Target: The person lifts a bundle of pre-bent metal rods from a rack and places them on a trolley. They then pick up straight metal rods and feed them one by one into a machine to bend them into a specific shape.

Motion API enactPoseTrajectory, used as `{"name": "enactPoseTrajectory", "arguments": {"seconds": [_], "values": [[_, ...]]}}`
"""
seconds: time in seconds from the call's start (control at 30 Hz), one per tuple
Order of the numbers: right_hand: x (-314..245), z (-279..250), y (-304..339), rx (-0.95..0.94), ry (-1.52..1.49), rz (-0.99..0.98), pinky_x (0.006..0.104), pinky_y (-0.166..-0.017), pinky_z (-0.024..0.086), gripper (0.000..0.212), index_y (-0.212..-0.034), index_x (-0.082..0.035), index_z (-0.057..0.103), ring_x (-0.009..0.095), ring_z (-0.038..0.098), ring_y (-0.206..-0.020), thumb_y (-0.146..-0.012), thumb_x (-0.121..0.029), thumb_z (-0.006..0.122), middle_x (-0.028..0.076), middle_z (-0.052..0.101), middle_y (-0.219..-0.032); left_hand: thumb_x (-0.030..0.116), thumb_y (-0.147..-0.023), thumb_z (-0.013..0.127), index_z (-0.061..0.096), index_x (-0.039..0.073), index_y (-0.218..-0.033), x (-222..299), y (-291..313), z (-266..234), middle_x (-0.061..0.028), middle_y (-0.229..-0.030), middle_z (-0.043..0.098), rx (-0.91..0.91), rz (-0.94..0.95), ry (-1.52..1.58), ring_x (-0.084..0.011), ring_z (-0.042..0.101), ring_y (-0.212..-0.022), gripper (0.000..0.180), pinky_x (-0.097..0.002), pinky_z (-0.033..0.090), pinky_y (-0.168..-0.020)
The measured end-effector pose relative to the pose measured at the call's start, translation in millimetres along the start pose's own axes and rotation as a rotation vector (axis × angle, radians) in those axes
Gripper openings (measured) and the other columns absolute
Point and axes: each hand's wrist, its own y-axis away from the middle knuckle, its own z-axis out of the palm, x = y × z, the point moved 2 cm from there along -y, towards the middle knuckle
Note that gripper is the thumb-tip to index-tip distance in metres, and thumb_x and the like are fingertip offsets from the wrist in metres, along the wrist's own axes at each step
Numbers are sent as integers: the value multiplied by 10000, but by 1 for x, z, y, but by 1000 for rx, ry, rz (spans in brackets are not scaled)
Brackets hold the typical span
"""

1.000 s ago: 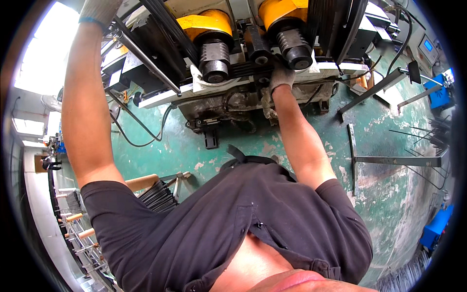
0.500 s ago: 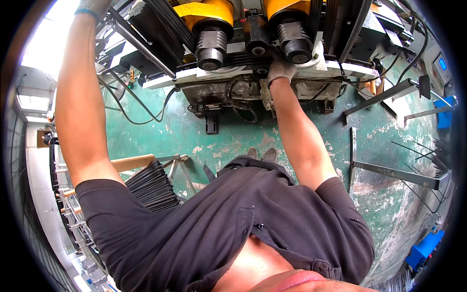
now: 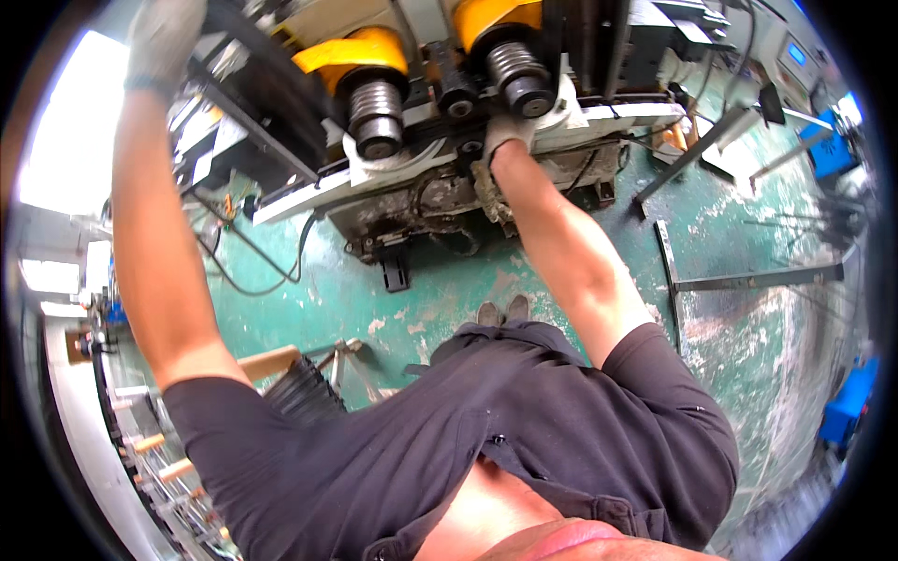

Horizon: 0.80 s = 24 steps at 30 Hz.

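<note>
In the head view, the person's gloved left hand (image 3: 166, 42) is hanging beside the machine (image 3: 383, 208) standing ahead, the gloved right hand (image 3: 510, 133) is resting near its right ribbed spindle (image 3: 516, 73), and neither grip is showing clearly enough to tell.

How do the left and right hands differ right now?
The left hand is at the picture's top left; the right hand appears nearer the middle, just below a ribbed cylinder. More of the left hand shows than of the right hand, whose fingers are hidden. Both wear pale gloves.
</note>
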Motion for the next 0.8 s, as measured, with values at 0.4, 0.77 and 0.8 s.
{"name": "enactPoseTrajectory", "arguments": {"seconds": [0.4, 0.77, 0.8], "values": [[-59, -336, 142, 288, -182, 92, 323, -761, 564, 125, -1058, -14, 718, 125, 689, -803, -1003, -126, 709, 50, 763, -899, 195, -1036, 599, 739, -35, -1243, 114, 304, 122, -160, -1011, 753, 70, -139, 384, -261, 732, -942, 340, -373, 619, -903], [-208, -861, 61, 838, 880, 90, 427, -842, 555, 328, -1180, -143, 689, 310, 748, -939, -1025, -431, 662, 109, 778, -969, 85, -993, 581, 622, -59, -1275, 421, 501, 500, -252, -1295, 664, -1096, -1409, 1756, -387, 664, -1144, 320, -538, 505, -1096], [-209, -906, 44, 891, 1038, 28, 456, -873, 551, 330, -1198, -152, 686, 355, 731, -1007, -1017, -428, 665, 139, 771, -1037, 88, -991, 592, 616, -61, -1275, 447, 505, 512, -253, -1298, 659, -1190, -1422, 1759, -403, 659, -1150, 321, -545, 505, -1091]]}}
